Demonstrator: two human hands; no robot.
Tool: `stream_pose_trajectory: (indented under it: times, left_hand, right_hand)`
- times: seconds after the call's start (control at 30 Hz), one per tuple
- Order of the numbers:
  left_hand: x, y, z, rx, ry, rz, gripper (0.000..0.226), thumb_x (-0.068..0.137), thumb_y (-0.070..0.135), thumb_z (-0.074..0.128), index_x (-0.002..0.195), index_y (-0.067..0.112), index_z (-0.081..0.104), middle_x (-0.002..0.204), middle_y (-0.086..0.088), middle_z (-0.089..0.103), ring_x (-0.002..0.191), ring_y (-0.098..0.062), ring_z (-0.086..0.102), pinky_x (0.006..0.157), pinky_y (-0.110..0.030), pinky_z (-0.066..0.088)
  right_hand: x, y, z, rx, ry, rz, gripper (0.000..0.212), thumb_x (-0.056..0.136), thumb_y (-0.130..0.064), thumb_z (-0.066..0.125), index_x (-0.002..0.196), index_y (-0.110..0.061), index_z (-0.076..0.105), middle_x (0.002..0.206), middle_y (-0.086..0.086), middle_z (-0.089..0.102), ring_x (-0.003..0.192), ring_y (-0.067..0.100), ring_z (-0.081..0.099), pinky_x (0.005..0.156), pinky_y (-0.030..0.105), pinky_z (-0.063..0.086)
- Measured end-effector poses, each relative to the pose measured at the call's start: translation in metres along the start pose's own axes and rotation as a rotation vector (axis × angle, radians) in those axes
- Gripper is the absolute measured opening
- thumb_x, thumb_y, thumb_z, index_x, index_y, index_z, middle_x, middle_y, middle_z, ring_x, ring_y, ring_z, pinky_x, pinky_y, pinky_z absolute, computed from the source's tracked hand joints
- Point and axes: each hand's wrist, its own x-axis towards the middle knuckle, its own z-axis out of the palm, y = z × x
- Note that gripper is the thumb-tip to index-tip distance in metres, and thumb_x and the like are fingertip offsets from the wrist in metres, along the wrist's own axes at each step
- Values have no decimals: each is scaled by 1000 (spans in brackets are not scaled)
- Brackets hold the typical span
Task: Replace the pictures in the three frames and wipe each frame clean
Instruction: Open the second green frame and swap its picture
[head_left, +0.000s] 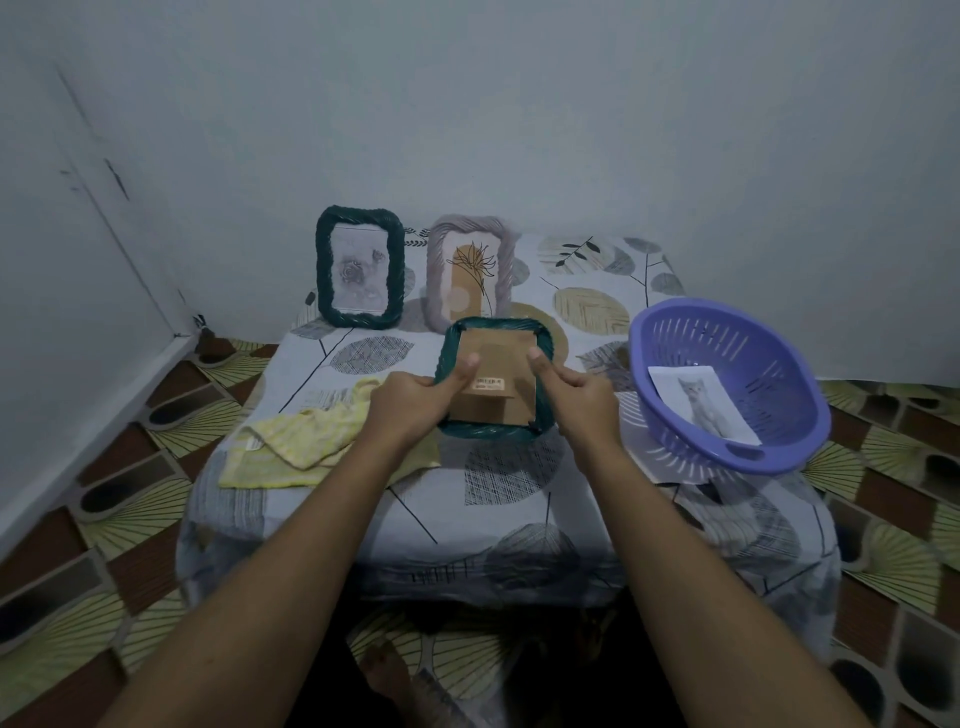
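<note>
Left hand (410, 402): grips dark green woven rectangular frame (488, 430), thumb on brown cardboard backing (501, 364).
Right hand (574, 397): grips opposite edge.
Risk: uneven thumb pressure could buckle backing.

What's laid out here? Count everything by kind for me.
Picture frames: 3 (standing green frame, standing grey frame, held green frame)
Yellow cloth: 1
Purple basket: 1
Cat photo: 1
Total: 6

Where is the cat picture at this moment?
In the head view, the cat picture lies inside the purple basket on the right side of the table, just right of the right hand gripping the green frame.
</note>
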Motion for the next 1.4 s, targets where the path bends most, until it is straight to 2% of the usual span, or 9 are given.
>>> stream_pose_trajectory:
  times: [0.07, 0.17, 0.27, 0.5, 0.7, 0.87, 0.97, 1.1, 1.4]
  left_hand:
    - [1, -3, 6, -15, 18, 4, 77, 67, 82, 64, 69, 6, 74, 57, 2, 66, 52, -11, 57, 54, -26, 43]
    - [4, -12, 16, -2, 62, 66, 53, 72, 65, 76, 86, 14, 80, 72, 2, 75, 71, -10, 70, 69, -33, 58]
    - [5, -21, 24, 55, 76, 109, 41, 77, 51, 79, 100, 17, 80, 81, 2, 77, 77, -12, 72, 76, -37, 59]
    - [-7, -36, 37, 193, 66, 144, 35, 83, 46, 75, 100, 15, 79, 86, -1, 76, 67, -8, 64, 53, -17, 44]
    - [-10, -51, 36, 367, 17, 125, 40, 82, 52, 73, 95, 14, 73, 91, -3, 74, 75, -19, 65, 59, -28, 46]
    - [-9, -61, 20, 448, 43, 183, 42, 77, 57, 75, 86, 16, 65, 93, -5, 70, 86, -30, 67, 68, -36, 52]
    - [-8, -61, 11, 465, 34, 195, 45, 76, 51, 79, 97, 12, 71, 92, -9, 71, 89, -32, 67, 76, -39, 53]
    - [-6, -62, 9, 395, 17, 187, 44, 73, 45, 83, 57, 26, 47, 61, -7, 53, 69, -34, 61, 54, -31, 35]
    - [-5, -59, 25, 409, 23, 143, 48, 67, 58, 81, 84, 20, 56, 87, -3, 64, 85, -25, 61, 75, -40, 52]
  right_hand:
    - [-5, 0, 0, 33, -72, -5, 44, 69, -69, 76, 87, -29, 78, 86, -4, 78, 85, 15, 73, 85, 44, 60]
    - [-7, 3, 0, 12, -81, -52, 25, 70, -48, 86, 84, -34, 71, 86, -5, 77, 83, 14, 73, 80, 44, 62]
    - [-8, 5, -2, -3, -58, -61, 32, 73, -26, 89, 89, -36, 63, 86, -10, 71, 78, 13, 70, 76, 44, 62]
    - [-4, 34, -1, -254, -19, -35, 69, 50, -65, 79, 106, -27, 70, 102, 5, 71, 87, 21, 70, 76, 45, 61]
    - [-6, 58, 7, -514, -67, -5, 92, 48, -84, 62, 121, -27, 63, 108, 5, 67, 95, 25, 67, 79, 41, 59]
    - [-12, 60, 20, -596, -95, -16, 92, 52, -85, 57, 125, -28, 61, 108, 5, 66, 101, 27, 63, 83, 41, 57]
    - [-18, 53, 25, -649, -115, -20, 78, 61, -78, 63, 118, -26, 63, 108, 7, 65, 103, 29, 61, 85, 41, 55]
    - [-19, 50, 24, -728, -108, 0, 72, 70, -70, 69, 123, -22, 63, 116, 9, 60, 112, 30, 56, 91, 40, 50]
    - [-16, 40, 14, -836, -108, 74, 77, 68, -63, 70, 130, -20, 54, 130, 10, 49, 123, 31, 45, 96, 40, 39]
